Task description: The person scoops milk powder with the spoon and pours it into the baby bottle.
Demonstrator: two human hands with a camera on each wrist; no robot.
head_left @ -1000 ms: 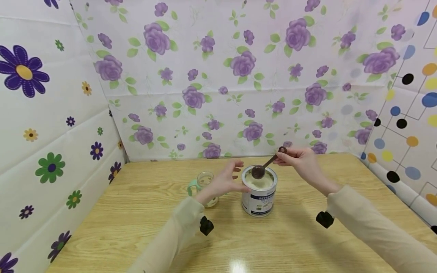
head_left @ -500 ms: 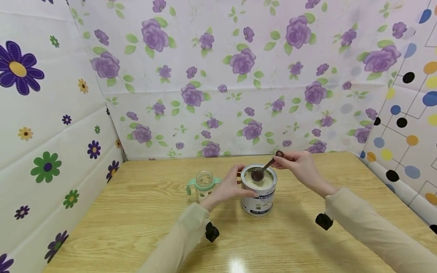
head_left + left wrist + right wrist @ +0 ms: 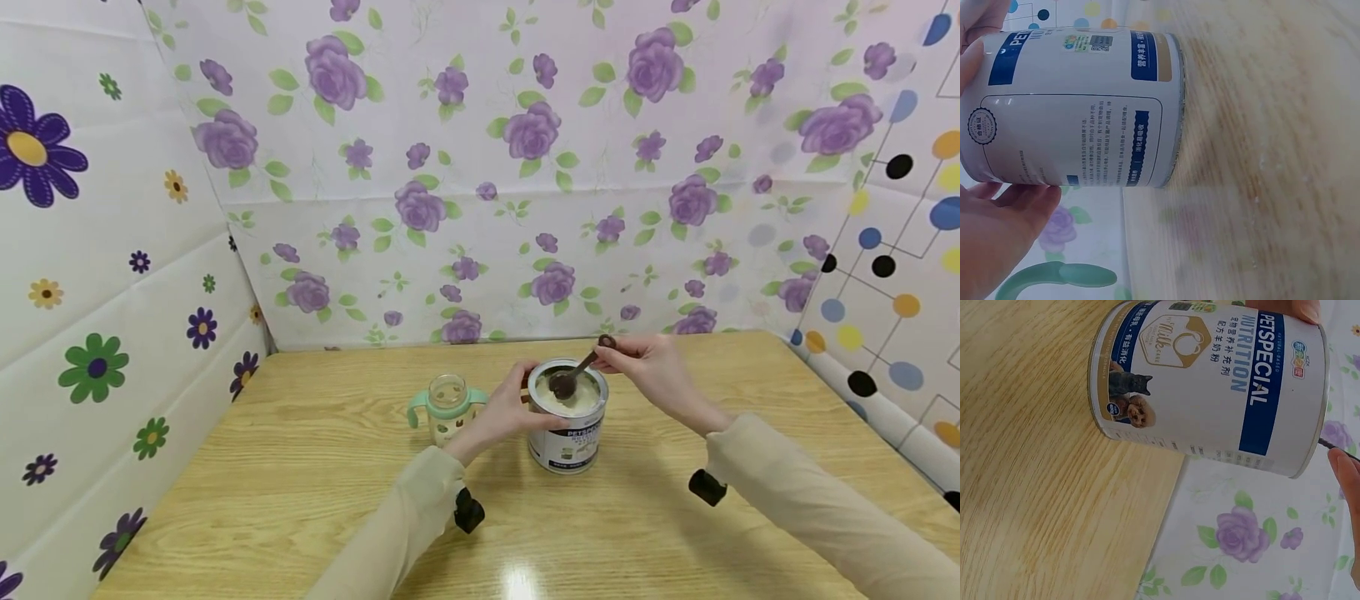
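Observation:
A white and blue can of milk powder (image 3: 564, 454) stands upright on the table, its top uncovered and pale powder (image 3: 581, 402) inside. My left hand (image 3: 504, 414) grips the can from its left side, thumb across the front and fingers behind. With thumb and fingers my right hand (image 3: 660, 372) pinches the handle of a dark brown scoop (image 3: 588, 362). The scoop's bowl touches the powder and is partly sunk in it. In the left wrist view the can (image 3: 1079, 112) lies between thumb and fingers. The right wrist view shows the can's printed label (image 3: 1210, 375); there the scoop's bowl is hidden.
Just left of the can, partly behind my left wrist, stands a clear bottle (image 3: 448, 408) with a mint-green collar and two handles. Flowered cloth (image 3: 420, 275) hangs behind the wooden table (image 3: 285, 467) and dotted cloth (image 3: 885, 275) on the right.
My left hand has moved right and closed round the can, uncovering more of the bottle. The right hand has lowered the scoop slightly, and its bowl has dipped into the powder.

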